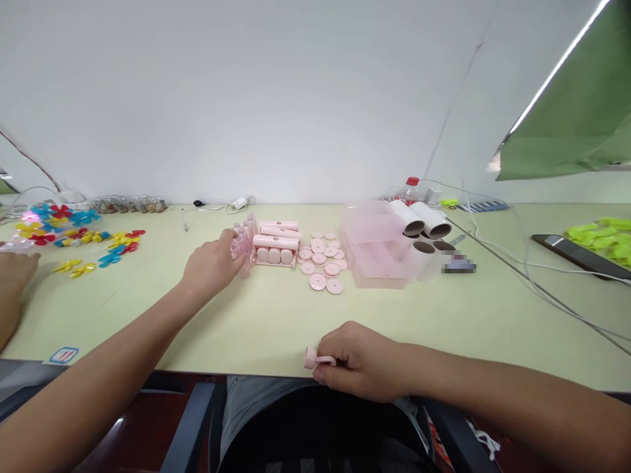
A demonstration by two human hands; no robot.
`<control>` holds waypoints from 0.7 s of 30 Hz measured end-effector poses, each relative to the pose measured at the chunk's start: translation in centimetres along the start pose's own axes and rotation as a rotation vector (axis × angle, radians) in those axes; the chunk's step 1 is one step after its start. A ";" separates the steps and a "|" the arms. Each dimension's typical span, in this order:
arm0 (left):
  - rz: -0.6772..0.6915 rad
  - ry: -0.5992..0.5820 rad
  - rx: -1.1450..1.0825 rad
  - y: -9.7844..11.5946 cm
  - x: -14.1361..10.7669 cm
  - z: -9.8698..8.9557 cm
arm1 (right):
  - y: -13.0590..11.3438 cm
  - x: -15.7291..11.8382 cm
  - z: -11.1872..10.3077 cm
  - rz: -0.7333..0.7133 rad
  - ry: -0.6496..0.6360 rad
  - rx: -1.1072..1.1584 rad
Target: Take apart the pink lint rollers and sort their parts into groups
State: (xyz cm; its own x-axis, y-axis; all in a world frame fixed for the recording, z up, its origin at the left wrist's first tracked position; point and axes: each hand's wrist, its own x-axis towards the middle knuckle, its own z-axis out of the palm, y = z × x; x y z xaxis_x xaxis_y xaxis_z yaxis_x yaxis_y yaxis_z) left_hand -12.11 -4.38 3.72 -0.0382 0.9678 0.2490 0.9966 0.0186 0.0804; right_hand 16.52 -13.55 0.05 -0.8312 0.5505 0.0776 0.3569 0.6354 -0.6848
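My left hand [211, 263] reaches to a cluster of small clear pink tubes [250, 226] standing on the table. Its thumb and fingers close around a tube at the near side of the cluster; part of the grip is hidden. My right hand [362, 361] is closed near the table's front edge. Between its thumb and fingers it holds a small pink plastic part [310, 358] with a round cap-like end and a flat loop. Just right of the tubes sit pink plastic holders with rollers [276, 243]. Beside these lie loose pink discs [318, 282], some overlapping.
Right of the discs stand translucent pink bags or sheets [377, 243], white cardboard tubes [428, 220] and a red-capped bottle [409, 190]. A phone [582, 255] and white cables [526, 249] lie further right. Colourful plastic pieces [116, 253] and another person's hand [17, 282] are at left.
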 end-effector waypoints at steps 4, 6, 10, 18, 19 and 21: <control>0.108 0.061 -0.088 1.9 -2.7 -0.9 | -0.1 0.5 -0.2 0.052 0.001 -0.024; 0.361 0.018 -0.274 3.3 -4.7 -1.4 | -0.4 1.0 -0.6 0.082 0.013 -0.032; 0.816 -0.179 -0.575 5.3 -8.2 -2.2 | -1.5 2.0 -1.5 0.095 0.002 -0.006; 0.729 -0.325 -0.716 4.4 -9.0 -2.8 | -2.9 1.1 -1.7 -0.025 -0.043 0.053; 0.679 -0.333 -0.702 3.7 -8.8 -2.6 | -3.0 0.7 -1.8 -0.010 -0.029 0.045; 0.520 -0.322 -0.640 1.7 -7.9 -2.3 | -3.0 -0.6 -2.2 0.024 0.021 0.025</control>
State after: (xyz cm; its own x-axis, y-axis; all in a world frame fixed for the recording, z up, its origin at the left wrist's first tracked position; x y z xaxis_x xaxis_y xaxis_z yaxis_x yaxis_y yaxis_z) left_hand -10.28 -12.60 4.09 0.5268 0.8403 0.1280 0.6464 -0.4938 0.5816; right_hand 16.89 -14.58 3.60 -0.8134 0.5767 0.0762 0.3652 0.6081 -0.7048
